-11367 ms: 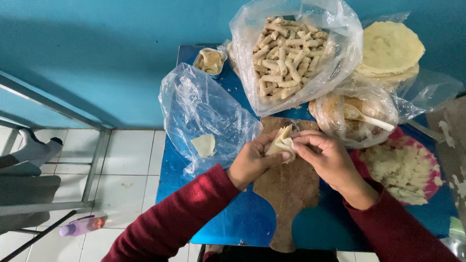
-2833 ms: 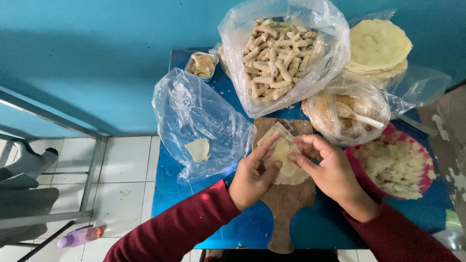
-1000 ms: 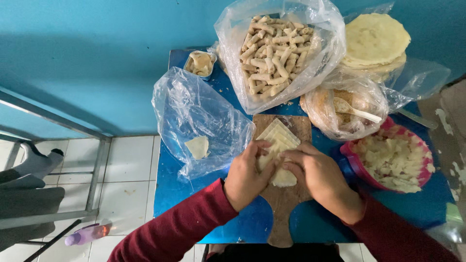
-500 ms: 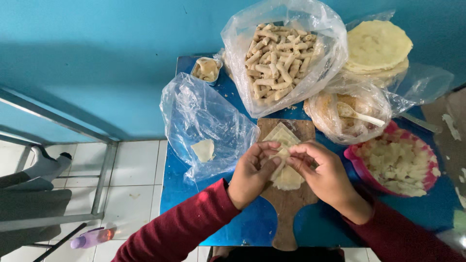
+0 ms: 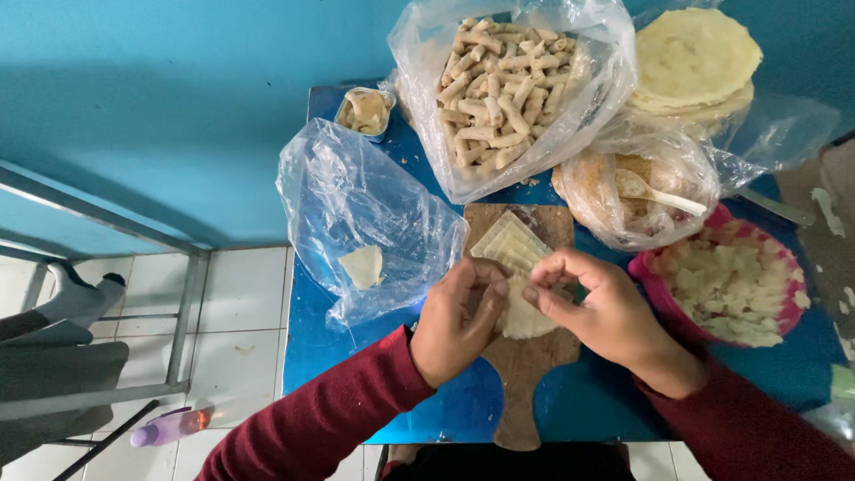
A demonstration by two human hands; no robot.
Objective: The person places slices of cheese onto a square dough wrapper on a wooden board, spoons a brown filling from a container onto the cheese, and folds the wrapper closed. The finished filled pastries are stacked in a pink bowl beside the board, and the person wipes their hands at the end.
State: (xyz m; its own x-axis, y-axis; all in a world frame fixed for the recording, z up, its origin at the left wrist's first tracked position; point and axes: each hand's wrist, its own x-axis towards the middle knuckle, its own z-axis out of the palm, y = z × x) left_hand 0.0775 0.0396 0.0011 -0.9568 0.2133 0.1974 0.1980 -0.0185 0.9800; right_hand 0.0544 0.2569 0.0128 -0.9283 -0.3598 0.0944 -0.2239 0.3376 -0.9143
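Wrapper sheet pinched between both hands, probably mid-fold; pulling too hard could tear its thin edge.

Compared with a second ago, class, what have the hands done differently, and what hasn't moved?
Both hands, left hand and right hand, lifted slightly off the wrapper on the wooden board, fingertips now pinching together above it. The bag of rolls, pink bowl and flat-wrapper stack stayed put.

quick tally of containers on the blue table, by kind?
Clear plastic bags: 3 (rolled sticks, one dough piece, filling with spoon)
Pink bowl: 1
Small tray: 1
Total: 5
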